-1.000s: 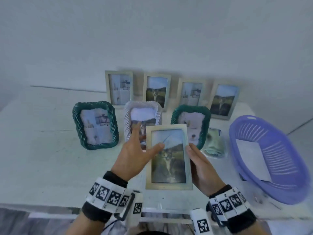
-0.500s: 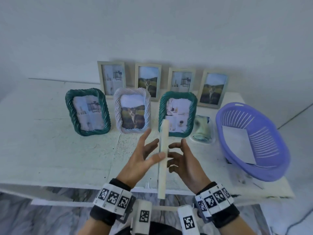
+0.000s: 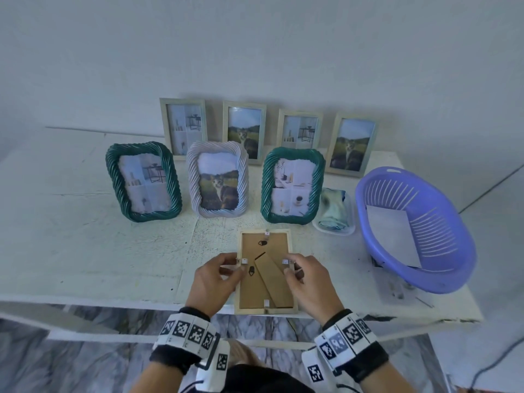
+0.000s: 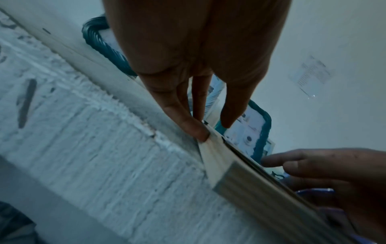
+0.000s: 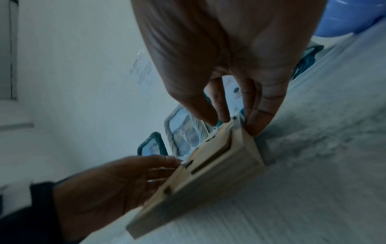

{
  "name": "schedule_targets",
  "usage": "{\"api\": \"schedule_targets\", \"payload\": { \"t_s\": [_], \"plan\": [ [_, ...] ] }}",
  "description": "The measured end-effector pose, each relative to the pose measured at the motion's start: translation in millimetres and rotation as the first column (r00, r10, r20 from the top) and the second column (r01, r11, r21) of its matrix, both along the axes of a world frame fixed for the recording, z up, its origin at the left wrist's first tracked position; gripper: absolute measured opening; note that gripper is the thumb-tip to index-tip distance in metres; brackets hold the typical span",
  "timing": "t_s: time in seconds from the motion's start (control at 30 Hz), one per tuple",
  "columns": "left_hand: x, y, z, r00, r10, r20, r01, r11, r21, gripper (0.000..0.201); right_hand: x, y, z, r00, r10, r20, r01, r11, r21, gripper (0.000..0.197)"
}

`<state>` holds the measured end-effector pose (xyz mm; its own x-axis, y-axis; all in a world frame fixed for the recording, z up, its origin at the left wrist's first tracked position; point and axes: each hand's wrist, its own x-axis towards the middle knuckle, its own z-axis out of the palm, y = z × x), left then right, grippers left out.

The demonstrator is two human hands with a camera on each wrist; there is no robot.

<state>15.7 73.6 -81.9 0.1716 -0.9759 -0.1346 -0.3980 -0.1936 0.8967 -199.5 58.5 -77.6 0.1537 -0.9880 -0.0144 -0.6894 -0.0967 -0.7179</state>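
Plain indoor room arranged as a staged work station rather than a lived-in home. A worn white-painted table [image 3: 85,251] stands against a bare white wall [image 3: 255,52] above a marble-patterned floor [image 3: 85,321]. Two rows of standing photo frames [image 3: 217,180] repeat a cat print and an interior print. A purple plastic basket [image 3: 453,265] sits at the right, a printed sheet [image 4: 311,74] is stuck to the wall, and marker-printed wrist bands [image 3: 187,333] indicate a recording setup.

Frame [image 3: 266,279] is lying back up, hiding its picture. Fingers [image 3: 224,260] are covering its side edges. Wrist views are blurring the table [image 4: 94,156].
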Motion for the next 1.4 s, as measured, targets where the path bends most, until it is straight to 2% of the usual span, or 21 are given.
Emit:
{"api": "schedule_targets", "payload": {
  "t_s": [0.1, 0.17, 0.37, 0.5, 0.6, 0.8, 0.87, 0.97, 1.03, 1.27, 1.4],
  "plan": [
    [-2.3, -3.5, -9.7, 0.994, 0.017, 0.105, -0.014, 1.000, -0.024, 0.032, 4.4, 0.8, -3.8, 0.997, 0.000, -0.080, 0.001, 1.000, 0.015, 0.032],
    [-3.1, -6.8, -14.8, 0.992, 0.040, 0.119, -0.037, 0.999, -0.034, 0.033, 8.3, -0.4, -4.7, 0.992, 0.002, -0.123, 0.000, 1.000, 0.011, 0.031],
    [-5.9, -16.0, -18.4, 0.980, 0.059, 0.191, -0.050, 0.997, -0.054, 0.026, 14.1, -8.8, 3.1, 0.979, 0.022, -0.202, -0.023, 1.000, -0.004, 0.014],
    [-12.3, -22.2, -17.8, 0.936, 0.102, 0.337, -0.081, 0.994, -0.077, 0.020, 10.3, -18.4, 2.9, 0.963, 0.093, -0.253, -0.083, 0.995, 0.047, 0.011],
    [-17.8, -26.6, -16.6, 0.919, 0.130, 0.373, -0.110, 0.991, -0.073, 0.018, 5.1, -21.1, 2.9, 0.965, 0.129, -0.229, -0.111, 0.990, 0.088, 0.027],
    [-12.0, -24.7, -19.9, 0.948, 0.094, 0.303, -0.070, 0.993, -0.090, 0.014, -5.3, -27.2, 6.2, 0.979, 0.164, -0.125, -0.142, 0.976, 0.163, 0.037],
    [-9.9, -22.3, -21.5, 0.955, 0.094, 0.282, -0.066, 0.992, -0.106, 0.014, -3.8, -34.7, 10.9, 0.964, 0.163, -0.210, -0.141, 0.983, 0.115, 0.036],
    [-6.5, -18.1, -23.4, 0.969, 0.077, 0.237, -0.053, 0.993, -0.108, 0.014, 7.4, -50.2, 17.7, 0.889, 0.128, -0.441, -0.155, 0.988, -0.026, 0.038],
    [-3.1, -16.9, -25.6, 0.979, 0.060, 0.197, -0.038, 0.993, -0.115, 0.015, 17.7, -62.2, 18.1, 0.849, 0.132, -0.511, -0.191, 0.979, -0.065, 0.039],
    [0.8, -17.6, -29.8, 0.990, 0.050, 0.133, -0.034, 0.993, -0.116, 0.016, 37.0, -90.2, 13.0, 0.780, 0.161, -0.605, -0.200, 0.980, 0.002, 0.046],
    [1.6, -17.6, -31.6, 0.992, 0.049, 0.120, -0.033, 0.991, -0.128, 0.015, 38.3, -95.5, 14.9, 0.781, 0.177, -0.599, -0.223, 0.975, -0.003, 0.029]
  ]
}}
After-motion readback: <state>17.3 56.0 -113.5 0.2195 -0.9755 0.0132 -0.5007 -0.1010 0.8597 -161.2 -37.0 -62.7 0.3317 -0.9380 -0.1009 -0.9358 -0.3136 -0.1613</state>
